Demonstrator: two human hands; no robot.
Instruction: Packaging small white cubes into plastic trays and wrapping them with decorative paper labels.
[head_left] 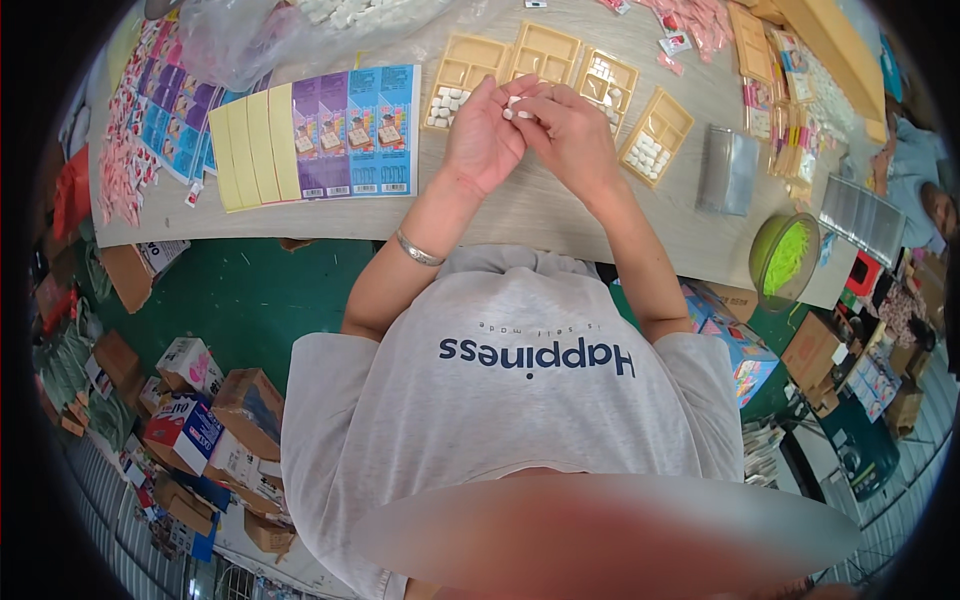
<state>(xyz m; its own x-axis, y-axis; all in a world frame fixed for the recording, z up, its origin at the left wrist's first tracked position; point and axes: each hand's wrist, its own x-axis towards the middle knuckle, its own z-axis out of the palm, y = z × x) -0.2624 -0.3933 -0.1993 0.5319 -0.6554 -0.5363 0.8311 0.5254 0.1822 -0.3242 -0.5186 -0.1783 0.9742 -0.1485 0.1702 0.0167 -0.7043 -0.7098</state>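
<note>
Two bare hands: meeting above the pale grey wood-grain table (560, 212), close to a group of cream plastic trays.
Left hand (484, 140): palm upturned, fingers loosely extended, not clenched; whether it bears any pieces by itself cannot be told.
Right hand (572, 128): thumb and fingers pinching a few small white block-like pieces (509, 114) against or just above the left fingers; exact count unclear.
Cream trays: four, compartmented. Left-hand tray (477, 58), partly hidden by the left hand, has white pieces in its near section; second tray (545, 42) is partly covered by the hands; third tray (630, 82) has pieces in more than one section; right-hand tray (669, 117) has them in its near section.
Step in hand (judged): portioning or arranging pieces at the fingertips before they are placed in a compartment.
Next move (judged): calls for choosing a compartment, bringing the pinch low over it and loosening the fingertips without scattering pieces.
</note>
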